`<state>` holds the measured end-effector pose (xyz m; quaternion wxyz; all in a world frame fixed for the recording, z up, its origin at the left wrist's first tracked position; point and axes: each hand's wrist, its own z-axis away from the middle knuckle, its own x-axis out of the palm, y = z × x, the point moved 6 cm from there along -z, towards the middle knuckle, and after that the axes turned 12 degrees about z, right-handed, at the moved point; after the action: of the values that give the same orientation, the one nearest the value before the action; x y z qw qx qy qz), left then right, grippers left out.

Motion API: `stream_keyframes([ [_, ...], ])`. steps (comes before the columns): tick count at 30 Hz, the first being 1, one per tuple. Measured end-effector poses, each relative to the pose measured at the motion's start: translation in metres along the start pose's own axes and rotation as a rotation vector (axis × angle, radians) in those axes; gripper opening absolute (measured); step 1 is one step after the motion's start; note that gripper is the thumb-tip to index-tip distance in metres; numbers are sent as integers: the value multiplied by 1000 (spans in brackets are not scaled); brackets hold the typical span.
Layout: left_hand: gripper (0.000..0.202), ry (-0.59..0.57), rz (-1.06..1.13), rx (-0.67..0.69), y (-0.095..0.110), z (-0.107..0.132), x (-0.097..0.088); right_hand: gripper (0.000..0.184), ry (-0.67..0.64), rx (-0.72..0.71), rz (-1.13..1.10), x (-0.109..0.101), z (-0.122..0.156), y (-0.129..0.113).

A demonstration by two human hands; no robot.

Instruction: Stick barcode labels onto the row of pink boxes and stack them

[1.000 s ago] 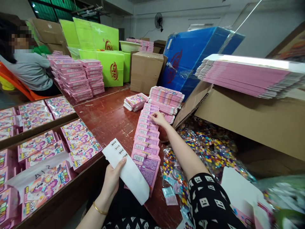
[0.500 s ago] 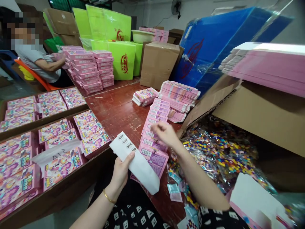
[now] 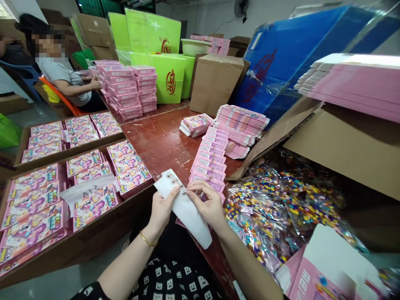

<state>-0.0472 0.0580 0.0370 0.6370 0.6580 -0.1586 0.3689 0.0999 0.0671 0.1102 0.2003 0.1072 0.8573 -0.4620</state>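
My left hand (image 3: 163, 206) is closed on a white sticker sheet (image 3: 189, 216), thumb on top near the small oval stickers printed at its upper end. Over the sheet's right edge, my right hand (image 3: 208, 204) has its thumb and forefinger pinched at one sticker (image 3: 183, 193). Whether that sticker is lifted off the sheet is too small to tell. Partly under my right hand and the sheet, a fanned row of pink boxes (image 3: 208, 158) with barcodes runs away over the red table (image 3: 156, 141).
Cartons of pink boxes (image 3: 93, 212) stand at left. A pile of flat pink boxes (image 3: 240, 123) lies beyond the row. At right, an open carton (image 3: 343, 146) holds bags of colourful bricks (image 3: 281, 204). A co-worker (image 3: 68, 79) sits far left by stacked boxes (image 3: 121, 89).
My right hand has moved left and down from over the row of boxes to the sticker sheet and pinches there. My left hand still holds the sheet. The view has turned slightly left.
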Motion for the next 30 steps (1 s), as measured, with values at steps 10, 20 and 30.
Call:
stream_keyframes([
  [10, 48, 41, 24, -84, -12, 6, 2, 39, 162, -79, -49, 14, 6, 2],
  [20, 18, 260, 142, -168, -2, -5, -22, 53, 219, -120, -35, -72, -109, 42],
  [30, 24, 371, 124, -139, 15, -16, -44, 65, -86, 304, 564, -101, -239, 198],
])
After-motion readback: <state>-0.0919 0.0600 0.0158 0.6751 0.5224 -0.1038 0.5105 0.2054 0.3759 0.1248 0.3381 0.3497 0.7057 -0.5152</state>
